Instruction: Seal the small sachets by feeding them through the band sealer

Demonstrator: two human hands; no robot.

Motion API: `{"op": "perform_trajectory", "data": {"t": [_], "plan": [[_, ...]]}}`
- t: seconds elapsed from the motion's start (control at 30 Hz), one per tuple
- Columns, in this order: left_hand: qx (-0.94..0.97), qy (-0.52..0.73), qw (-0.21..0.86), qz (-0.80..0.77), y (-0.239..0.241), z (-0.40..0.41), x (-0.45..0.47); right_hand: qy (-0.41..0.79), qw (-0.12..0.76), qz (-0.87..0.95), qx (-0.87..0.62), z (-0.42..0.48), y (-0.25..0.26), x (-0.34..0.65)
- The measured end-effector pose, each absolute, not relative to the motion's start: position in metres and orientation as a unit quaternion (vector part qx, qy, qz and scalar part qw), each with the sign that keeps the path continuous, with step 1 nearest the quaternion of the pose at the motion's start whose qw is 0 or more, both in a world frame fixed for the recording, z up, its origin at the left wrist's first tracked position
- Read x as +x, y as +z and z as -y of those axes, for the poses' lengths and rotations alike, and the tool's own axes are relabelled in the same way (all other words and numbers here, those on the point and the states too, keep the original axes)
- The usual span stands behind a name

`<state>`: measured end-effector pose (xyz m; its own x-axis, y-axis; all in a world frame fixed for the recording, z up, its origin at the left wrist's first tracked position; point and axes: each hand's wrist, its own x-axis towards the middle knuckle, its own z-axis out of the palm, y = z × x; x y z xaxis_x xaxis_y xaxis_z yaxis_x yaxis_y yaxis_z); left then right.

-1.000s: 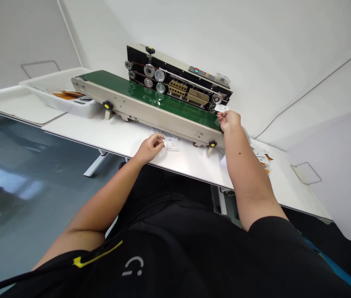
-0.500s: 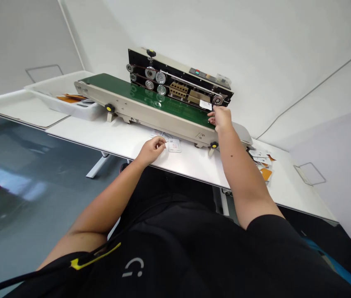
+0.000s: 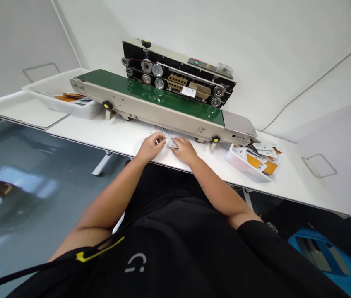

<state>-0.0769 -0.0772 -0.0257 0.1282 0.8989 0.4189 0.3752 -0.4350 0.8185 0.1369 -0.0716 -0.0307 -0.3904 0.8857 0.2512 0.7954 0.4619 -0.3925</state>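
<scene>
From here, my left hand [image 3: 152, 148] and right hand [image 3: 184, 150] meet on the bench, fingers pinching a small white sachet [image 3: 172, 143] just in front of the band sealer [image 3: 163, 111], where another white sachet [image 3: 188, 91] sits; right of my hands stands a white tray [image 3: 240, 161].

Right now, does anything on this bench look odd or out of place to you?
Yes: orange-and-white sachets overflow the white plastic tray at the right end of the band sealer, and they look piled past its far rim, so the heap looks untidy and could slide onto the bench.
</scene>
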Motion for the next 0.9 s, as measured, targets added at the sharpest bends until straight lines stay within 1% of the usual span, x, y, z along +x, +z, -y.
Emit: {"op": "perform_trajectory", "data": {"t": [0.13,0.23,0.33,0.43,0.53,0.6,0.7,0.8,0.9], "plan": [[0.698,0.475,0.267,-0.464,-0.027,0.076,-0.077,0.097,0.245,0.832,-0.488,0.075,-0.025,0.141],[0.701,0.495,0.24,-0.454,-0.027,0.074,-0.077,0.091,0.322,0.8,-0.499,0.082,-0.017,0.143],[0.722,0.492,0.239,-0.424,-0.027,0.073,-0.076,0.137,0.41,0.764,-0.478,0.087,-0.013,0.145],[0.764,0.425,0.272,-0.401,-0.025,0.074,-0.074,0.218,0.453,0.727,-0.467,0.086,-0.014,0.147],[0.77,0.393,0.274,-0.421,-0.024,0.078,-0.074,0.313,0.466,0.699,-0.443,0.083,-0.017,0.147],[0.743,0.422,0.275,-0.44,-0.024,0.08,-0.076,0.365,0.461,0.684,-0.432,0.081,-0.019,0.147],[0.695,0.48,0.314,-0.433,-0.026,0.08,-0.078,0.423,0.445,0.662,-0.429,0.078,-0.021,0.147],[0.68,0.49,0.341,-0.425,-0.027,0.079,-0.079,0.45,0.442,0.649,-0.425,0.076,-0.023,0.149],[0.68,0.48,0.36,-0.423,-0.027,0.081,-0.078,0.447,0.437,0.653,-0.427,0.076,-0.02,0.152]]}}
